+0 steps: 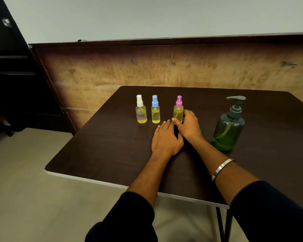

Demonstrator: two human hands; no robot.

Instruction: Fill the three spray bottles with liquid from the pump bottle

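Now right hand (188,125) grips pink-capped spray bottle (178,110) on table (112,151)

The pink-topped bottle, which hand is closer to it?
Right. The right hand wraps around the pink-topped bottle at its base; the left hand lies flat on the table just before it.

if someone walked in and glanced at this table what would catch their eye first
Probably the row of three small spray bottles toward the far side of the dark table, all holding yellow liquid: white-capped bottle, blue-capped bottle, pink-capped bottle. Next, the big grey-green pump bottle standing to the right with green liquid low inside. In the middle, the right hand touches the pink-capped bottle, and the left hand lies flat beside it.
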